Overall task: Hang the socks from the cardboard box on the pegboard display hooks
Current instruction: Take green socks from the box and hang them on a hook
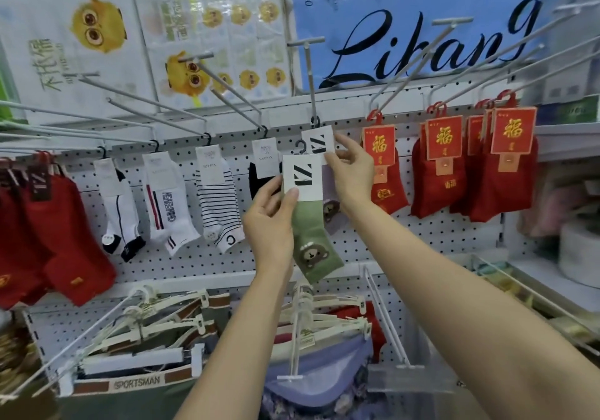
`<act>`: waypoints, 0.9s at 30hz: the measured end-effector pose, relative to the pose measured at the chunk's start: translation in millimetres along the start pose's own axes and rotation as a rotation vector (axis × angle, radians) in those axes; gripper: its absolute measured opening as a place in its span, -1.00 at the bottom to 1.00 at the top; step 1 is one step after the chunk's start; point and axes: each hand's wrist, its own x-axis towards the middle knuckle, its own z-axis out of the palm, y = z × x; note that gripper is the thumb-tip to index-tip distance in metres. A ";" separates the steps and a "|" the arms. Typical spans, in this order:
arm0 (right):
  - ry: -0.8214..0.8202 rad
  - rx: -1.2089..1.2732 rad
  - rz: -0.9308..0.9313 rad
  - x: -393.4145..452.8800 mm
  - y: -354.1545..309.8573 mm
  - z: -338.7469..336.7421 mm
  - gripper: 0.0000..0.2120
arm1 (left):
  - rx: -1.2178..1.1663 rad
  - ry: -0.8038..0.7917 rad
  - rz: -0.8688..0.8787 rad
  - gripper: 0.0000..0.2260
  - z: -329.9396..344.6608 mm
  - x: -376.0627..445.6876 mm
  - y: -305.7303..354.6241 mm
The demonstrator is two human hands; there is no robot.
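My left hand (271, 215) pinches the white card label of a green sock pair (313, 241) with a bear face, held up in front of the white pegboard (422, 234). Its black hanger hook (301, 146) hangs free, just left of and below the display hook (310, 78). A second sock pair with the same white label (319, 138) hangs on that display hook; my right hand (352, 172) holds that label between thumb and fingers. The cardboard box is out of view.
White and striped socks (168, 205) hang on hooks to the left, red socks (58, 234) at far left and red boxed socks (480, 166) to the right. Long bare hooks jut toward me. Underwear on hangers (146, 338) fills the lower rack.
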 end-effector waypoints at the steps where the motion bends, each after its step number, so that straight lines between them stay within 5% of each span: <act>1: 0.012 -0.021 -0.031 -3.5 -1.5 -3.9 -0.65 | -0.001 0.003 0.002 -0.75 4.1 0.2 -0.7; 6: -0.102 0.112 -0.124 -32.3 -9.3 -20.8 -0.72 | 0.074 0.060 0.052 -0.79 26.1 12.8 -8.0; 12: -0.087 0.287 0.013 -26.2 -21.2 -22.8 -0.59 | 0.274 0.086 0.183 -0.81 42.8 38.4 -2.0; 21: -0.041 0.113 0.020 16.9 -14.1 -1.4 -0.57 | 0.429 -0.077 0.577 -0.92 62.6 90.1 43.8; 27: -0.026 0.052 0.019 22.2 -2.8 8.6 -0.58 | 0.475 -0.082 0.637 -0.94 62.0 99.9 39.5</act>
